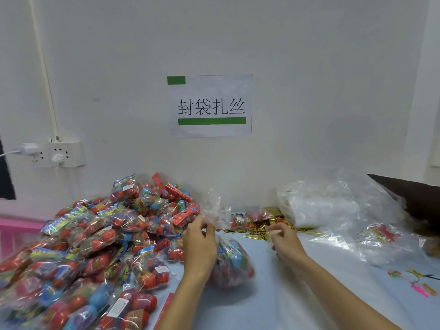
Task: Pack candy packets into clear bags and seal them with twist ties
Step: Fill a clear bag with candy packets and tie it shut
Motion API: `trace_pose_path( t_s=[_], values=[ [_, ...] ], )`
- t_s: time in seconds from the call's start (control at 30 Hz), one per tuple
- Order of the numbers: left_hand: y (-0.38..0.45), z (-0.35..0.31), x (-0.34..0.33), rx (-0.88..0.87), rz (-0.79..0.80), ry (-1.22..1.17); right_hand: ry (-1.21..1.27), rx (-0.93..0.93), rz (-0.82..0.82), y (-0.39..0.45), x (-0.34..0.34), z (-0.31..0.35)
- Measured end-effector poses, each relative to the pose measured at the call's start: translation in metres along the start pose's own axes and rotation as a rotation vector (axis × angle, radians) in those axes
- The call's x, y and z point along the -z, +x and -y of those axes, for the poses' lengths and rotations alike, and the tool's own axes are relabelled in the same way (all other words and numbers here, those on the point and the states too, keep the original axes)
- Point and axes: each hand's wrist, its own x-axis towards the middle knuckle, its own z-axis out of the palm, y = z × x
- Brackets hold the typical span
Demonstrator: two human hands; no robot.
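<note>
A clear bag (232, 263) filled with red and blue candy packets stands on the pale blue table (285, 294). My left hand (198, 244) grips its gathered neck, and the bag's loose top sticks up above my fingers. My right hand (284, 241) hovers just right of the bag with fingers curled; it seems to pinch something small, but blur hides what. Gold twist ties (259, 228) lie in a heap just beyond my right hand.
A big pile of candy packets (95, 253) covers the table's left side. Empty clear bags (333, 208) lie heaped at the right by the wall. A pink basket (14, 232) stands at far left. Small bright bits (419, 282) lie at the right edge.
</note>
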Motion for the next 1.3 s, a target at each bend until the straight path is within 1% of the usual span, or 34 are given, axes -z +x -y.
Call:
trace_pose_path(
  t_s=[0.07,0.13,0.3,0.37,0.43,0.5,0.63,0.73,0.8,1.0,1.1,1.2,1.3],
  values=[
    [-0.002,0.001,-0.001,-0.007,-0.001,0.024,-0.069,-0.047,0.03,0.001,0.0,-0.011],
    [-0.003,0.001,-0.002,0.002,0.002,0.044,-0.089,-0.045,0.022,0.002,0.0,-0.013],
    [-0.004,0.002,-0.001,0.013,0.006,0.025,-0.148,0.003,0.093,0.002,-0.004,-0.006],
    [-0.005,0.001,0.0,0.015,0.012,0.037,-0.214,0.041,0.133,0.005,-0.007,-0.002],
    [-0.005,0.001,0.0,0.021,0.019,0.042,-0.299,0.102,0.139,0.011,-0.013,0.004],
    [-0.006,0.001,0.0,0.026,0.021,0.036,-0.419,0.182,0.136,0.018,-0.018,0.009],
    [-0.006,0.002,0.002,0.018,0.017,0.026,-0.814,0.265,0.186,0.031,-0.027,0.009],
    [-0.006,0.002,0.002,0.014,0.02,0.029,-1.074,0.253,0.269,0.03,-0.03,0.002],
    [-0.006,0.002,0.002,0.011,0.019,0.034,-1.146,0.237,0.299,0.028,-0.03,-0.004],
    [-0.007,0.001,0.002,0.011,0.025,0.039,-1.194,0.258,0.305,0.026,-0.027,-0.009],
    [-0.006,0.001,0.003,0.012,0.03,0.04,-1.217,0.263,0.275,0.028,-0.027,-0.005],
    [-0.007,0.002,0.003,0.02,0.028,0.03,-1.196,0.319,0.2,0.026,-0.028,-0.004],
    [-0.007,0.003,0.003,0.022,0.032,0.028,-1.011,0.429,0.048,0.021,-0.029,-0.003]
  ],
)
